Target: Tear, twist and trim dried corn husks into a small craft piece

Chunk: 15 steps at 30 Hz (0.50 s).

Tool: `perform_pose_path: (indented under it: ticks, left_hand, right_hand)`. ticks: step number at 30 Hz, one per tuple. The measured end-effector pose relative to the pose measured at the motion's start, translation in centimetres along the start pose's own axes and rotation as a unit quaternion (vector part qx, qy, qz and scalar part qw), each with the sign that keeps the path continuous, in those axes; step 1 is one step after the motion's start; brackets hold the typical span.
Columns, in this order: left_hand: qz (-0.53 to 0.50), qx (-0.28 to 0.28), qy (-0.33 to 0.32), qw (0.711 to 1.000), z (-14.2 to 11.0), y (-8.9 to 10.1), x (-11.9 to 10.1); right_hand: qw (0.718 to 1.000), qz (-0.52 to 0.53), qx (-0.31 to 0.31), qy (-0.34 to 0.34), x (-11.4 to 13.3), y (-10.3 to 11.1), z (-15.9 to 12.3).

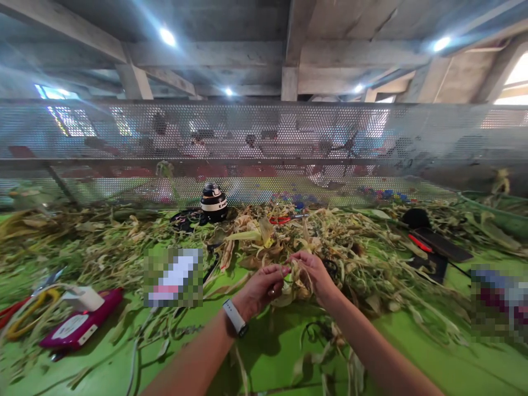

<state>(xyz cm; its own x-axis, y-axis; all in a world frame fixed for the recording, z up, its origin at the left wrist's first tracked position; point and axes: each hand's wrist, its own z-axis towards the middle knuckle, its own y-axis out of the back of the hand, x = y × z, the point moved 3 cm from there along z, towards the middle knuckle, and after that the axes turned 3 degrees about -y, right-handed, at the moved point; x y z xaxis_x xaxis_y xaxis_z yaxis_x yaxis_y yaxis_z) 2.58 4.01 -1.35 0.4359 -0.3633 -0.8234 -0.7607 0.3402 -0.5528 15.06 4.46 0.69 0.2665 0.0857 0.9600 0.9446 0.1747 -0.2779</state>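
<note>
My left hand [268,287], with a white watch band [234,319] at the wrist and a ring, is closed with its fingertips pinched on a dried plant piece [300,283]. My right hand [314,270] is closed on the same pale, crumpled piece from the other side. The hands almost meet over the green table [280,352]. Just beyond them spreads a heap of dry leaves and stems [355,242], with a yellowish-green husk-like leaf [258,235] on top. What lies between the fingertips is partly hidden.
Red-handled scissors [282,220] lie behind the hands. A black-and-white container [213,203] stands before a perforated metal screen [256,126]; people sit beyond. At left are a magenta device [78,330] with a white plug [84,298]; at right, a dark flat object [447,245] and green basket [499,214].
</note>
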Motion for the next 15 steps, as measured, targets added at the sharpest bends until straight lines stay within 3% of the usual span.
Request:
perform_pose_path:
  ticks: [7,15]
  left_hand:
    - [-0.053,-0.076,-0.029,0.995,0.15,-0.23,0.49]
    - [-0.009,-0.078,-0.056,0.995,0.13,-0.36,0.80]
  right_hand:
    - [1.000,0.000,0.003,0.002,0.23,-0.56,-0.51]
    - [1.000,-0.005,0.009,-0.015,0.01,-0.65,-0.27]
